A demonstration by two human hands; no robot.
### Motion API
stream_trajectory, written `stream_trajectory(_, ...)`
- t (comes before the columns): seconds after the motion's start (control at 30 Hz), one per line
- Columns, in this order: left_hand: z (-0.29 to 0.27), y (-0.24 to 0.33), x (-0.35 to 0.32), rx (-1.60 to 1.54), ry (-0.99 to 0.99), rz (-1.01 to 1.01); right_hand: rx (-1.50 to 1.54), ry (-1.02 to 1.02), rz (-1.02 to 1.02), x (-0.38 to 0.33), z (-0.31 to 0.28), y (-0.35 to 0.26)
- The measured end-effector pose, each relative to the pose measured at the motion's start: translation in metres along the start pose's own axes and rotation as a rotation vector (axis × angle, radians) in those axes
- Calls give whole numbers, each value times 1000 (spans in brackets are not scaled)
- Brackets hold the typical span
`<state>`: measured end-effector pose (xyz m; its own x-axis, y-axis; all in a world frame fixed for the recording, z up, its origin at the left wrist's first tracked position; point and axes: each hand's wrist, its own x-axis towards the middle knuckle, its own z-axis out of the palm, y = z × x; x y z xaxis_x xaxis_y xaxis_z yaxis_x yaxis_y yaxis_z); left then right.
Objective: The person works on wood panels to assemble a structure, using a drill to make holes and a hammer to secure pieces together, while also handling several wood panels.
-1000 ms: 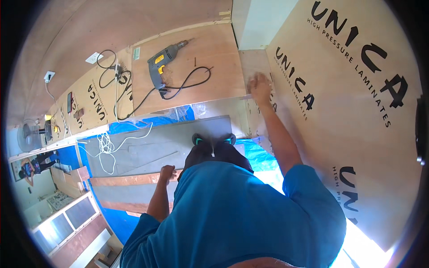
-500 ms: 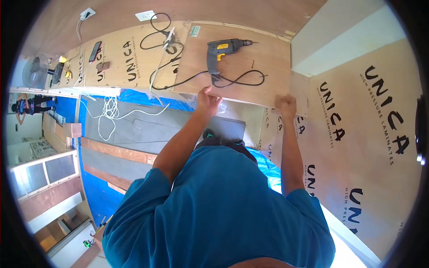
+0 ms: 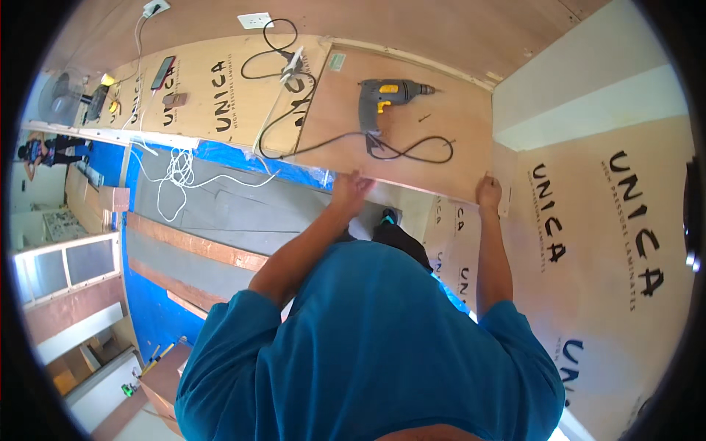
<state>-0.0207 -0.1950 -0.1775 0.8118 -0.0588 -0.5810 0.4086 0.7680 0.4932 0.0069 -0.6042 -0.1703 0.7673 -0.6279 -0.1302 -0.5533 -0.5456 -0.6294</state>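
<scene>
A plywood panel lies across the counter in front of me. My left hand is closed on its near edge, left of the middle, with the fingertips partly hidden. At the near right corner my right hand grips the same edge, fingers curled. On the panel rests a grey and yellow corded drill, its bit pointing right. The drill's black cord loops over the panel and off to the left. A small dark screw or bit lies close to the drill.
Left along the counter are a white power strip, a phone, a small brown block and a fan. White cable is coiled below. Wood strips lie on the floor. A person stands far left.
Panel and drill sit lower and farther right in the picture, partly because my view has shifted. Both hands stay on the near edge. One of my feet now shows more plainly below the panel.
</scene>
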Motion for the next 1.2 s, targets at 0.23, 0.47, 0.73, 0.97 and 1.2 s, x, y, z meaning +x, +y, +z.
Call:
stream_trajectory(0.23, -3, -13, -22, 75, 3, 79, 184, 28, -92, -4, -1, 27)
stream_trajectory(0.47, -12, -16, -18, 102, 7, 113, 324, -55, 54, -5, 8, 36)
stream_trajectory(0.73, -17, -11, 20, -82, -132, 216, 143, 99, -90, -15, 22, 26)
stream_trajectory(0.97, -28, -2, -2, -57, -185, 160, 135, 50, -4, -30, 9, 19)
stream_trajectory(1.2, -9, 25, -24, -76, -58, 136, 312, 17, 97, -50, 10, 29)
